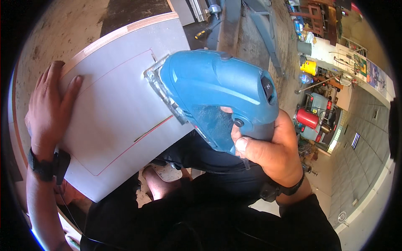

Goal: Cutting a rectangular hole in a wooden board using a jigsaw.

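A light grey board with a pale wood edge lies in front of me, a red outline drawn on its face. A short dark slit runs along the near red line. My right hand is closed around the handle of a blue jigsaw, thumb on the near side. The jigsaw's metal base plate is over the board's right part; its blade is hidden. My left hand rests at the board's left edge, fingers stretched out and thumb apart on the face.
Beyond the board are a yellow-handled screwdriver and grey metal bars. To the right, a red tank, a yellow container and assorted tools stand along the wall. My legs are beneath the board's near edge.
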`<act>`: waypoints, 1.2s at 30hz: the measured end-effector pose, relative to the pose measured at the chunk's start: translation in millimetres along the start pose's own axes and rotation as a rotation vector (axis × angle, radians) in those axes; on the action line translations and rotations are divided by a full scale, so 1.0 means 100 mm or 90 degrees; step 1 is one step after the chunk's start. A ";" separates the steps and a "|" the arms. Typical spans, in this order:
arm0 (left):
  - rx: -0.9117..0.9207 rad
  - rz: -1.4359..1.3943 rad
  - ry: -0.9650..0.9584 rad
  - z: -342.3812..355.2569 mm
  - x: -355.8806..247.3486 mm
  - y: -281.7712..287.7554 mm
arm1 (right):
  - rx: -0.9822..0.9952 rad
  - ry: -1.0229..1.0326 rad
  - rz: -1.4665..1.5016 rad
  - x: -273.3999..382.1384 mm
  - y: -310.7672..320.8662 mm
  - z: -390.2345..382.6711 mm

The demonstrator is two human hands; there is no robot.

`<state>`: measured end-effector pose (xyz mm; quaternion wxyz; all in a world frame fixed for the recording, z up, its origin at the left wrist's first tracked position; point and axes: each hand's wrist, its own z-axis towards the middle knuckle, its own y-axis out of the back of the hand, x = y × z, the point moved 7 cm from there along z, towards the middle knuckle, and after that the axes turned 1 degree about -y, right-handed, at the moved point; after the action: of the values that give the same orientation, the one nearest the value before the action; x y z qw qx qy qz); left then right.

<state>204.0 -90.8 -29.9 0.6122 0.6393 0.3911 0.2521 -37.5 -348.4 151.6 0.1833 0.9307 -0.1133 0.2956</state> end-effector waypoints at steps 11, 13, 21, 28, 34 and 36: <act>-0.055 -0.007 -0.043 -0.02 -0.04 -0.01 | -0.063 0.132 0.003 0.11 -0.08 0.05; -0.040 -0.021 -0.038 -0.04 -0.05 0.01 | -0.063 0.124 -0.007 0.12 -0.10 0.07; -0.012 -0.044 -0.016 -0.03 0.00 -0.06 | -0.090 0.050 -0.060 0.19 -0.04 0.04; -0.092 -0.035 -0.047 -0.03 0.01 -0.11 | -0.027 0.077 -0.133 0.22 -0.05 0.13; -0.013 -0.020 0.012 -0.04 0.02 -0.17 | -0.020 0.100 -0.180 0.25 -0.07 0.16; -0.012 -0.018 0.011 -0.04 0.00 -0.16 | -0.001 0.104 -0.182 0.26 -0.09 0.17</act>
<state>198.1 -89.3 -45.2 0.6184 0.6257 0.4030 0.2524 -5.3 -349.9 151.8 0.2327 0.9101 0.0350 0.3410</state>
